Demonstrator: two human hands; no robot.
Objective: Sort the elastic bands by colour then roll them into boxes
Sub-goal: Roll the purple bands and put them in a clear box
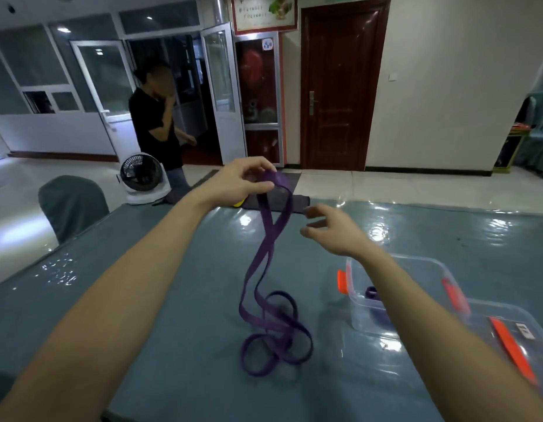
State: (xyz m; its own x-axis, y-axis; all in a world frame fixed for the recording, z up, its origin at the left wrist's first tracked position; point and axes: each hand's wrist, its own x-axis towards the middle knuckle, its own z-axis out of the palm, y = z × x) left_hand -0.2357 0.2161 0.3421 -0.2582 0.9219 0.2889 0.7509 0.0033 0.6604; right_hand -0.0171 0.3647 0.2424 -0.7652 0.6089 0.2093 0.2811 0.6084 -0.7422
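The left hand [244, 181] pinches the long purple elastic band [265, 260] above the grey-blue table [173, 300]; the right hand [334, 231] hovers beside it, fingers apart.

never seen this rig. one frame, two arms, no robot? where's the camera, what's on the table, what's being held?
There is no robot here. The arms belong to a person, and the single picture comes from a wide-angle camera worn on their head, looking forward and down. That is why the arms enter from the bottom edge.

The left hand pinches the top of a long purple elastic band. The band's upper part hangs in the air and its lower end lies in loose loops on the table, which has a shiny grey-blue cover.

The right hand is open, holds nothing, and is close to the band without touching it.

To the right stands a clear plastic box with orange latches. A second purple band lies inside it. What looks like the lid lies beside the box.
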